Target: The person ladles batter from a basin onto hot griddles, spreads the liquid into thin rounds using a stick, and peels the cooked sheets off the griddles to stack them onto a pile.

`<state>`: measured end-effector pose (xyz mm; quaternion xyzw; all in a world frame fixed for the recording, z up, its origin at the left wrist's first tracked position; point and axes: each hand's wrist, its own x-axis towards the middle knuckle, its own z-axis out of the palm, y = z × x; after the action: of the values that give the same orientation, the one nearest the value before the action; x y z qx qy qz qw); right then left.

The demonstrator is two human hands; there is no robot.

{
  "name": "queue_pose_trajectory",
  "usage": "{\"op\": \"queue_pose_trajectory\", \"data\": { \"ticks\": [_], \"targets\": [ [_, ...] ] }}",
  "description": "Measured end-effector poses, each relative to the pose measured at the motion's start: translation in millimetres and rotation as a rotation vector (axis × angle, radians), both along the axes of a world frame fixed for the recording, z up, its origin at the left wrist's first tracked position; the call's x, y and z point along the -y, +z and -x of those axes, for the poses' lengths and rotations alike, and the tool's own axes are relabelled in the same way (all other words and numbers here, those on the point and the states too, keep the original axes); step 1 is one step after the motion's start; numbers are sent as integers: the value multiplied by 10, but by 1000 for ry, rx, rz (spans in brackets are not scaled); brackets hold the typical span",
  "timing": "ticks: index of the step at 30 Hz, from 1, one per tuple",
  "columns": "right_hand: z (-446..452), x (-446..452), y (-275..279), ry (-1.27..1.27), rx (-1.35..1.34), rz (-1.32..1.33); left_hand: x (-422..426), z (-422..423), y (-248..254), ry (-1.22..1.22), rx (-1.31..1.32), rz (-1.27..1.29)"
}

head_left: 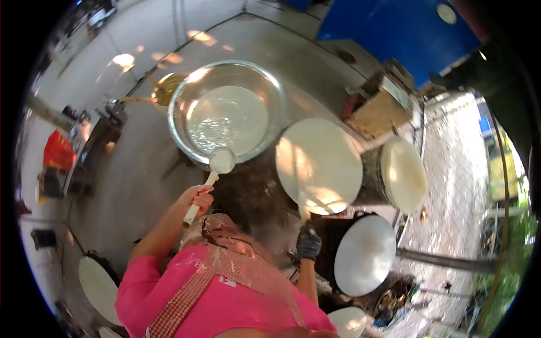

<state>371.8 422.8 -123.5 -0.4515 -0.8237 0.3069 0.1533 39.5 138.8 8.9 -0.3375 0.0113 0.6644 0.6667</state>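
Observation:
A large metal basin (275, 135) holds white, runny batter (236, 110) with some froth on its surface. My left hand (197, 198) is closed round the pale handle of a ladle (223, 160). The ladle's bowl is at the basin's near rim and looks coated or filled with batter. In a dark glove, my right hand (309, 242) is closed on the handle of a pale, flat, long tool (303, 207), whose kind I cannot make out. Its far part reaches over a round, white-topped pan (327, 152) and blends into it.
A second white-topped round pan (407, 174) stands to the right, and a grey round pan (365, 256) lies nearer. More round surfaces (98, 287) are at lower left and bottom. A cardboard box (377, 115) and a blue object (403, 34) stand behind; a yellow container (167, 90) sits beside the basin.

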Motion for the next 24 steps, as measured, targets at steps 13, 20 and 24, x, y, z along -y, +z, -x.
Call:
{"op": "queue_pose_trajectory", "data": {
  "ticks": [13,20,24],
  "targets": [
    [2929,-59,1339,420,520,2,209,1671,-292,-157,-1015,267],
    [4146,560,1333,682,787,-84,-207,2753,-2309,-484,-681,657],
    [4023,689,874,446,871,3,-235,2827,-2051,-442,-767,487]
  ]
}}
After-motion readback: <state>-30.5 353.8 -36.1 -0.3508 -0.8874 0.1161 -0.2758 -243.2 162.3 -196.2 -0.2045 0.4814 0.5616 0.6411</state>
